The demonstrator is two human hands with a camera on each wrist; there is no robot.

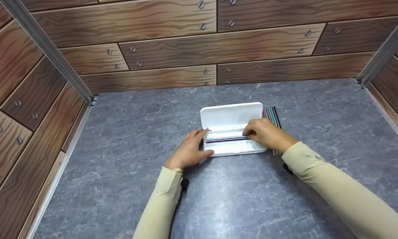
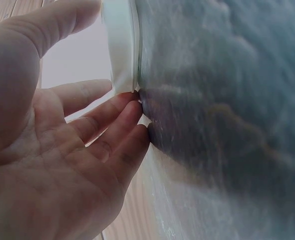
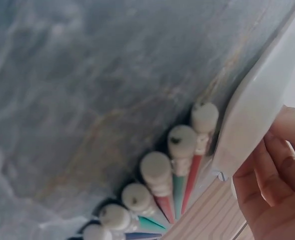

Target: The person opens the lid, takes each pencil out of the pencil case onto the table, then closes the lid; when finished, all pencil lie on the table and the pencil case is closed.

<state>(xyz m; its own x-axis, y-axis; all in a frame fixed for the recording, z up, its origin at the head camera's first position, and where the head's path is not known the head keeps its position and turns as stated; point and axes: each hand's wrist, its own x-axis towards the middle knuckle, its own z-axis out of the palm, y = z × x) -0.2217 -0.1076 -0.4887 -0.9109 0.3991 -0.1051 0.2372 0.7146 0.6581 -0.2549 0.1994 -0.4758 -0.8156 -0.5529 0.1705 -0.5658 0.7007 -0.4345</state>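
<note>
A white pencil case (image 1: 231, 116) stands open on the table, its lid tilted up at the back. A few dark pencils (image 1: 224, 139) lie lengthwise in its base. My left hand (image 1: 189, 151) rests at the left end, thumb by the front corner and index finger by the back. In the left wrist view, the left hand's (image 2: 72, 130) fingers are fairly straight and touch the case's edge and the table. My right hand (image 1: 267, 132) reaches over the right end, fingers curled, pinching the right ends of the pencils. Its fingertips are partly hidden by the case wall in the right wrist view.
Several coloured pencils (image 1: 271, 114) lie side by side just right of the case, partly under the right forearm. Their white rounded ends (image 3: 156, 167) show in the right wrist view. Wood-patterned panels (image 1: 172, 56) enclose the grey marbled table (image 1: 136, 119) at the back and sides.
</note>
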